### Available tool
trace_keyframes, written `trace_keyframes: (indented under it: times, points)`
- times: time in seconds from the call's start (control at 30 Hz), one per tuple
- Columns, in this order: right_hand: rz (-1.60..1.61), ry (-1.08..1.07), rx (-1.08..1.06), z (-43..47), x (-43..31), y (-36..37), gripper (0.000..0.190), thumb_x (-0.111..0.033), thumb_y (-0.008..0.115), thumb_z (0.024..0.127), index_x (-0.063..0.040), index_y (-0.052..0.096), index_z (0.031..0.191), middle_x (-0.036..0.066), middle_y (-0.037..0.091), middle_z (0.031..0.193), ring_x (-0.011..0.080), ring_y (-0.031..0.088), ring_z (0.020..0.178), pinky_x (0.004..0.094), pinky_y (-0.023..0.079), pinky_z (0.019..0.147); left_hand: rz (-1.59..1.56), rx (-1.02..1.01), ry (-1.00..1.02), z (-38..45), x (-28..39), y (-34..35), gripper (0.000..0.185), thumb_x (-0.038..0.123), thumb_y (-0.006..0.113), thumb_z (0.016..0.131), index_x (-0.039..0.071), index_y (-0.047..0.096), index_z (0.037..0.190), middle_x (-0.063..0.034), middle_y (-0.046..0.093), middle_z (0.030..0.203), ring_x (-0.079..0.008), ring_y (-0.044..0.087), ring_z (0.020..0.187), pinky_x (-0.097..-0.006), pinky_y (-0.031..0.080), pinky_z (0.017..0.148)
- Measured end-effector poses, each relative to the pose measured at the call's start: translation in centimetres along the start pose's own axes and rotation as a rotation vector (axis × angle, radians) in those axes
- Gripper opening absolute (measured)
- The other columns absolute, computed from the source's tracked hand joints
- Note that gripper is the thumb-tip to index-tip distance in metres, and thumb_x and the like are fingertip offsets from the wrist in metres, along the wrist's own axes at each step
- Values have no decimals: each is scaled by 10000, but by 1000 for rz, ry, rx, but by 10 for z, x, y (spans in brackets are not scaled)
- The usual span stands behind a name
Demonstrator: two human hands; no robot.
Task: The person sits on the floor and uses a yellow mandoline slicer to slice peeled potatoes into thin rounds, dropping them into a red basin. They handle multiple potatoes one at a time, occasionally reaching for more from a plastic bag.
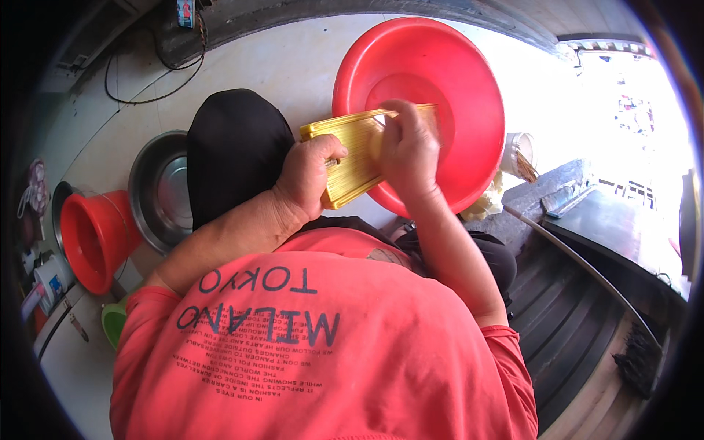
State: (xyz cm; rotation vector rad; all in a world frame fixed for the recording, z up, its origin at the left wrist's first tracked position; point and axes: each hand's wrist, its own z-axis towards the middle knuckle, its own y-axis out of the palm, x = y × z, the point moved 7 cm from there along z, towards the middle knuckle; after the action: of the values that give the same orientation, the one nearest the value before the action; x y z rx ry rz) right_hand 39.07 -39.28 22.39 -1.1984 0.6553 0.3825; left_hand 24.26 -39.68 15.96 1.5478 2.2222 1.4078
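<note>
My left hand [309, 171] grips the near end of a yellow ribbed slicer board [355, 168], with the thumb lying over its top face. The board slants across the near rim of a large red plastic basin [473, 82], its far end over the inside. My right hand [410, 151], slightly blurred, presses a pale yellow rounded piece [376, 146] against the middle of the board. My fingers hide most of that piece, so its kind is unclear. The visible part of the basin's bottom shows only red plastic.
A steel basin [175, 181] and a red bucket [93, 242] stand on the left beyond my knee. On the right are a white tub [517, 149] with brown bristles, a crumpled plastic bag [487, 201] and a long thin handle [583, 256]. A cord [157, 100] lies at upper left.
</note>
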Motion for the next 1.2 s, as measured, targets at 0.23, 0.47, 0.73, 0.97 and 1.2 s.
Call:
trace_keyframes:
  times: [0.23,0.47,0.73,0.97,1.2]
  points:
    - [-212,332,-5,25,103,-3,180,-200,536,962,-121,650,1078,194,697,991,383,669,944,478,524,832,-26,-12,0,2,-2,5,323,122,571,803,-43,621,1077,-131,652,941,-239,657,829,-365,548,755]
    - [-7,93,-42,3,12,2,157,-141,578,936,-135,644,1078,192,685,939,399,675,859,475,531,762,50,34,30,2,-1,-5,300,114,568,790,-47,631,1036,-131,656,908,-231,657,788,-361,548,730]
    - [-165,313,-30,15,85,5,185,-210,549,953,-141,646,1093,189,688,1008,398,667,918,486,529,818,94,-21,21,2,0,-3,440,136,537,787,-58,596,1177,-155,656,1037,-271,659,937,-402,542,860]
    - [-176,227,-71,17,62,8,181,-160,537,955,-106,659,1077,193,698,965,357,684,900,430,537,801,34,14,81,-5,5,6,234,95,567,770,-36,645,948,-98,636,834,-212,634,745,-346,530,702]
    - [-184,330,-103,16,77,4,186,-149,528,961,-98,656,1087,178,703,964,342,685,916,406,534,813,22,7,65,-5,5,7,252,98,566,772,-46,644,963,-107,643,848,-215,637,746,-349,532,703]
